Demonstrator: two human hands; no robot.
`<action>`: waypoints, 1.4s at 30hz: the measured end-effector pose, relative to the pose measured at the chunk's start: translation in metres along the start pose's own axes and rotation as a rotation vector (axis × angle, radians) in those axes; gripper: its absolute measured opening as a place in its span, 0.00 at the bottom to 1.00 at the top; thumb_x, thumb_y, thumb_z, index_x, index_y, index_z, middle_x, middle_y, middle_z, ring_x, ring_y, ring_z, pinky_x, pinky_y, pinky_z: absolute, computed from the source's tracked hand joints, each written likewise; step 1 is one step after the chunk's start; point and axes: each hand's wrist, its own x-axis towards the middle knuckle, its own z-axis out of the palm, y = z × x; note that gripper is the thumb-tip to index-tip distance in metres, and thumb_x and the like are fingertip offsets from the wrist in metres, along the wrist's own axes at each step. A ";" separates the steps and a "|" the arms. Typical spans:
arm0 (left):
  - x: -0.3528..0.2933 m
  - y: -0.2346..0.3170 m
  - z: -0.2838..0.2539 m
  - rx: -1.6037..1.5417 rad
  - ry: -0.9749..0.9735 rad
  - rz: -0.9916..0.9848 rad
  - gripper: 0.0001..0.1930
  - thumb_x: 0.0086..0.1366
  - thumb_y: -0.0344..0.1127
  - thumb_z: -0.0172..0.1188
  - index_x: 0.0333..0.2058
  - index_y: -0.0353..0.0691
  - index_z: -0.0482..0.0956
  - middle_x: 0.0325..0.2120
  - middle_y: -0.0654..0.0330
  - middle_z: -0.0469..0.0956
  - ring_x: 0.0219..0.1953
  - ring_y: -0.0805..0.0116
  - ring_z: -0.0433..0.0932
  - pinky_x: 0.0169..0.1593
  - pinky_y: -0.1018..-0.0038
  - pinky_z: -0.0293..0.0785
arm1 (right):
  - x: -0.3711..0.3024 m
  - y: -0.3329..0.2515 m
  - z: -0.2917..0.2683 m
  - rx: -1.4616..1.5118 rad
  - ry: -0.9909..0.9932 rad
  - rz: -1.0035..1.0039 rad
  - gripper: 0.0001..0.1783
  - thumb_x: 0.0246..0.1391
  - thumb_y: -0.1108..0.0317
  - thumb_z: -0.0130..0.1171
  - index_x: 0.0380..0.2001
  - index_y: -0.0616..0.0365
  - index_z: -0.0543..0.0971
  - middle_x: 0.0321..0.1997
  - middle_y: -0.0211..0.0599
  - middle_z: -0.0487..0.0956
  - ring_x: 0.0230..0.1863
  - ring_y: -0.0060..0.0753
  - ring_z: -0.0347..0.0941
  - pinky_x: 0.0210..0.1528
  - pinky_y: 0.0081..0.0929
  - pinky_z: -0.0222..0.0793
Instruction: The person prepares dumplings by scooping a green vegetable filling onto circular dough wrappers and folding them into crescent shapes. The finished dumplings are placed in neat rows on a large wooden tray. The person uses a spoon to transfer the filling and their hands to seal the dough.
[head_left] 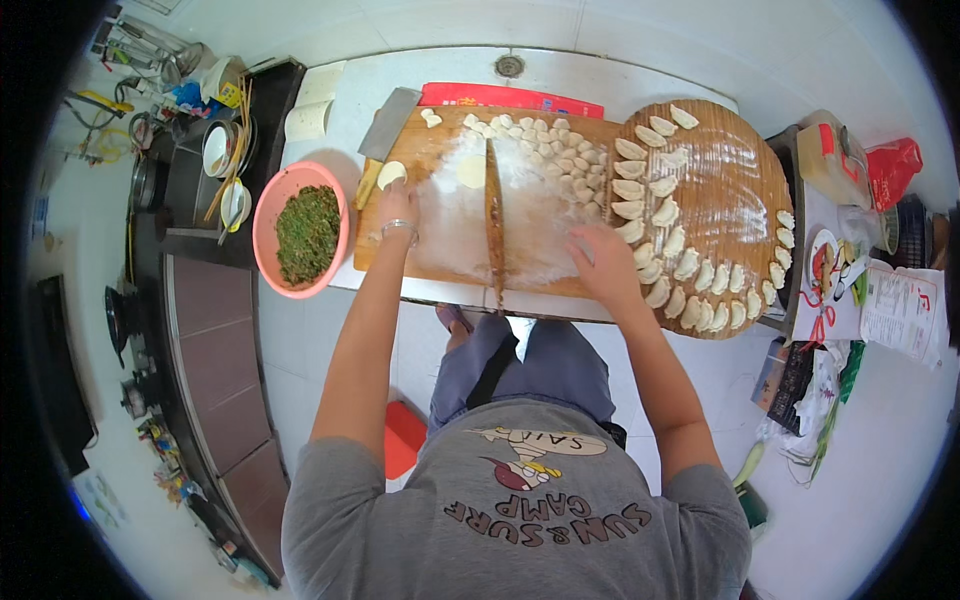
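Observation:
My left hand (399, 207), with a bracelet at the wrist, has its fingers on a round dumpling wrapper (392, 174) at the left end of the wooden board (430, 250). Beside it lies a cleaver (391, 124). A second wrapper (471, 172) rests on the flour, just left of a long tapered rolling pin (495, 215) that stretches from far to near. My right hand (606, 262) is over the board's right part, thumb and fingers apart, holding nothing. Several small dough pieces (568, 150) are spread beyond it.
A round tray (735, 190) with several folded dumplings (629, 189) overlaps the board's right side. At the left stands a pink bowl (262, 225) of green filling (308, 235). A red packet (510, 97) lies behind the board. Bowls and chopsticks (243, 140) are at the far left.

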 end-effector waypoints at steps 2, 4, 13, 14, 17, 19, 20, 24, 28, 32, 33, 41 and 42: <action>0.031 -0.015 0.000 0.145 -0.062 0.143 0.14 0.58 0.31 0.51 0.43 0.38 0.73 0.44 0.51 0.74 0.46 0.54 0.73 0.48 0.64 0.71 | -0.005 -0.018 0.021 0.009 -0.018 0.069 0.11 0.48 0.68 0.58 0.35 0.61 0.78 0.37 0.46 0.77 0.41 0.50 0.72 0.43 0.40 0.68; 0.053 -0.030 0.002 0.283 -0.143 0.272 0.13 0.56 0.29 0.53 0.42 0.40 0.71 0.44 0.55 0.73 0.46 0.56 0.72 0.49 0.65 0.70 | -0.008 -0.036 0.041 0.021 -0.041 0.170 0.10 0.48 0.68 0.58 0.34 0.60 0.78 0.37 0.46 0.77 0.41 0.50 0.72 0.42 0.40 0.68; 0.111 -0.055 0.015 0.335 -0.460 0.368 0.14 0.56 0.30 0.54 0.43 0.41 0.70 0.42 0.55 0.73 0.47 0.56 0.71 0.51 0.65 0.68 | -0.012 -0.089 0.115 0.076 0.124 0.322 0.08 0.47 0.70 0.59 0.32 0.61 0.78 0.32 0.46 0.77 0.35 0.51 0.73 0.38 0.40 0.69; 0.115 -0.054 0.013 0.324 -0.492 0.372 0.14 0.56 0.30 0.54 0.43 0.41 0.70 0.42 0.55 0.73 0.47 0.55 0.71 0.51 0.65 0.68 | -0.013 -0.094 0.122 0.084 0.125 0.333 0.08 0.46 0.71 0.59 0.32 0.61 0.78 0.32 0.46 0.77 0.35 0.51 0.74 0.38 0.39 0.69; 0.120 -0.066 0.012 0.282 -0.468 0.492 0.11 0.56 0.32 0.55 0.39 0.41 0.72 0.42 0.54 0.73 0.48 0.54 0.72 0.50 0.63 0.69 | -0.012 -0.109 0.138 0.109 0.131 0.335 0.07 0.46 0.72 0.59 0.31 0.62 0.78 0.31 0.46 0.78 0.35 0.50 0.74 0.37 0.39 0.69; 0.122 -0.068 0.010 0.293 -0.527 0.521 0.09 0.57 0.34 0.55 0.37 0.41 0.74 0.43 0.53 0.73 0.49 0.54 0.71 0.50 0.63 0.69 | -0.013 -0.117 0.146 0.118 0.139 0.317 0.07 0.47 0.72 0.59 0.31 0.62 0.78 0.31 0.46 0.77 0.35 0.50 0.74 0.37 0.38 0.69; 0.123 -0.063 0.008 0.322 -0.615 0.490 0.09 0.57 0.34 0.55 0.37 0.41 0.74 0.44 0.53 0.73 0.50 0.54 0.71 0.50 0.64 0.69 | -0.014 -0.119 0.151 0.125 0.152 0.320 0.07 0.47 0.72 0.59 0.31 0.62 0.78 0.31 0.46 0.77 0.35 0.50 0.74 0.37 0.38 0.69; 0.114 -0.050 -0.005 0.334 -0.629 0.572 0.08 0.52 0.36 0.58 0.31 0.43 0.76 0.38 0.55 0.76 0.46 0.57 0.73 0.48 0.60 0.68 | -0.018 -0.127 0.161 0.101 0.171 0.337 0.07 0.47 0.72 0.59 0.31 0.62 0.78 0.31 0.46 0.77 0.35 0.51 0.74 0.37 0.38 0.69; 0.106 -0.053 0.010 0.304 -0.629 0.630 0.07 0.53 0.36 0.58 0.30 0.42 0.76 0.36 0.53 0.78 0.40 0.55 0.76 0.44 0.61 0.71 | -0.023 -0.133 0.164 0.084 0.166 0.339 0.08 0.47 0.72 0.59 0.32 0.62 0.78 0.33 0.46 0.77 0.35 0.51 0.74 0.38 0.37 0.69; 0.084 -0.052 0.020 0.030 -0.709 0.449 0.09 0.53 0.35 0.58 0.32 0.37 0.77 0.33 0.49 0.78 0.35 0.55 0.78 0.43 0.65 0.73 | -0.023 -0.138 0.169 0.107 0.159 0.330 0.08 0.47 0.72 0.59 0.32 0.63 0.78 0.33 0.47 0.77 0.36 0.50 0.74 0.38 0.37 0.70; 0.079 -0.056 0.021 -0.059 -0.713 0.423 0.11 0.54 0.35 0.59 0.34 0.35 0.77 0.31 0.48 0.78 0.33 0.56 0.78 0.44 0.67 0.73 | -0.021 -0.136 0.172 0.100 0.158 0.321 0.08 0.47 0.72 0.60 0.32 0.63 0.78 0.33 0.47 0.78 0.35 0.49 0.75 0.39 0.37 0.70; -0.008 -0.090 -0.075 -1.534 -0.614 -0.302 0.08 0.59 0.28 0.54 0.38 0.37 0.72 0.31 0.62 0.76 0.32 0.70 0.74 0.36 0.77 0.71 | 0.009 -0.145 0.229 0.310 -0.030 0.364 0.12 0.51 0.69 0.57 0.38 0.64 0.78 0.34 0.49 0.79 0.34 0.43 0.77 0.39 0.33 0.71; -0.021 -0.098 -0.097 -1.666 -0.559 -0.398 0.08 0.60 0.26 0.52 0.39 0.37 0.71 0.33 0.63 0.75 0.33 0.70 0.75 0.37 0.77 0.72 | 0.018 -0.150 0.242 0.328 -0.066 0.358 0.13 0.52 0.68 0.57 0.39 0.64 0.77 0.34 0.49 0.79 0.34 0.42 0.77 0.38 0.33 0.71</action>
